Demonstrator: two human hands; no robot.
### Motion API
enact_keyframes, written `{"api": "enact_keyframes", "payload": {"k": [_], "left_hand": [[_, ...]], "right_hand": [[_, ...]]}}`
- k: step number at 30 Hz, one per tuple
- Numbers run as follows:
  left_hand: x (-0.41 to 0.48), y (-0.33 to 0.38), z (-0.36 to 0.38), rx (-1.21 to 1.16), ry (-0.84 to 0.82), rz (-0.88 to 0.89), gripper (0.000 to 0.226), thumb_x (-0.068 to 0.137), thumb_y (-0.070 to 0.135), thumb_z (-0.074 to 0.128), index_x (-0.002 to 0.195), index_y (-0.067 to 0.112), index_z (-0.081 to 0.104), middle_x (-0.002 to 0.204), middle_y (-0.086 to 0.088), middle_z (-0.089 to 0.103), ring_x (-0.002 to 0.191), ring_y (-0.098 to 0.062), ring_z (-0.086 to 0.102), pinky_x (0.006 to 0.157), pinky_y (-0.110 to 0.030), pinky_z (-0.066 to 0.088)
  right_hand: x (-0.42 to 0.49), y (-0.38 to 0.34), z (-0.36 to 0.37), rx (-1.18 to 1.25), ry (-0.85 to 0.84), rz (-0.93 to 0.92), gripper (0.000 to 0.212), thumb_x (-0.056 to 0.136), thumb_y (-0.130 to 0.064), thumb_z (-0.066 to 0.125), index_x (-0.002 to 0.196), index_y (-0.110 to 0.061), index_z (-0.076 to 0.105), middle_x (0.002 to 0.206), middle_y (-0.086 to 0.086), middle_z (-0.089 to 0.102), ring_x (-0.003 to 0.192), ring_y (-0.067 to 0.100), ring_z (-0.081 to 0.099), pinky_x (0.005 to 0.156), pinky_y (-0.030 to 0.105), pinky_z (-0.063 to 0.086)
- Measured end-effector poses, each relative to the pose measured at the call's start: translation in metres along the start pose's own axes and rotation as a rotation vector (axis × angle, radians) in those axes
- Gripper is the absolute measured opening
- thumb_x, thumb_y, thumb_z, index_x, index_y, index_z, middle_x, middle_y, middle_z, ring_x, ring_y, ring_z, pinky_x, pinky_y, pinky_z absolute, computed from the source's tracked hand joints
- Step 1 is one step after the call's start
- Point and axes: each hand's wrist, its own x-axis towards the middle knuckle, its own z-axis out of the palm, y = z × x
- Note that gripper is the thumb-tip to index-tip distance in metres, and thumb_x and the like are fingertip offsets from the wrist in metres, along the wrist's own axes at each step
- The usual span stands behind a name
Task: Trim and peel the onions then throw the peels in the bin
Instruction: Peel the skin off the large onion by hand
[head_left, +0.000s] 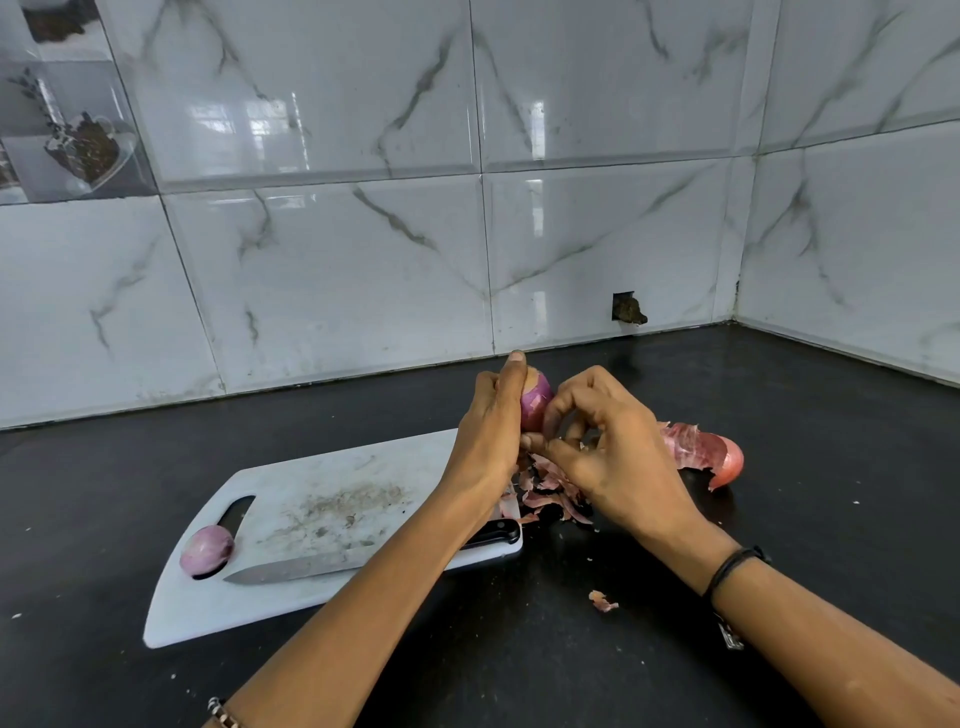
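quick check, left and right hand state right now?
Left hand: closed, gripping the onion above the counter.
Right hand: closed, fingers curled, pinching at the same onion's skin.

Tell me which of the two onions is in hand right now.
The raised onion, gripped by the left hand while the right hand picks at its skin. The other onion lies on the cutting board.

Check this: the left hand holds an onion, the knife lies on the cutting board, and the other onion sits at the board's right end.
Wrong in one point: the head view shows the other onion at the left end of the cutting board, by its handle slot. The left hand does hold an onion, and the knife lies on the board.
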Motion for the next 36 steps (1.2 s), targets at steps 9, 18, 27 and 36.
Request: {"api": "enact_keyframes", "payload": {"k": [9,18,27,36], "left_hand": [[0.001,-0.006,-0.006,0.025,0.059,0.022,0.046,0.101,0.064,0.035,0.113,0.025,0.055,0.102,0.002,0.066,0.091,-0.010,0.066,0.082,-0.035,0.056],[0.001,-0.009,-0.006,0.089,0.101,0.023,0.049,0.099,0.067,0.037,0.108,0.024,0.059,0.104,-0.002,0.065,0.093,-0.017,0.065,0.085,-0.040,0.054],[0.012,-0.013,-0.008,-0.075,0.077,-0.138,0.065,0.099,0.069,0.035,0.112,0.013,0.064,0.087,-0.012,0.068,0.069,-0.019,0.064,0.059,-0.031,0.053],[0.009,-0.004,-0.014,-0.240,0.092,-0.263,0.054,0.104,0.060,0.036,0.106,0.012,0.063,0.071,-0.010,0.068,0.037,-0.010,0.054,0.036,-0.017,0.038]], "right_hand": [[0.000,-0.003,-0.003,0.051,0.051,0.019,0.024,0.090,-0.029,0.078,0.110,-0.021,0.070,0.104,-0.014,0.068,0.067,0.013,0.067,0.063,0.014,0.049],[0.001,0.000,-0.002,-0.152,0.016,-0.072,0.009,0.098,-0.023,0.066,0.105,-0.019,0.068,0.093,-0.012,0.061,0.079,0.009,0.058,0.068,0.017,0.047],[-0.003,-0.003,-0.003,-0.124,-0.120,-0.066,0.013,0.097,-0.036,0.056,0.101,-0.024,0.060,0.086,-0.014,0.057,0.076,0.011,0.058,0.066,0.030,0.051],[-0.003,-0.001,-0.002,-0.156,-0.212,-0.038,0.017,0.083,-0.051,0.051,0.086,-0.035,0.053,0.081,-0.015,0.056,0.073,0.008,0.055,0.064,0.033,0.050]]}}
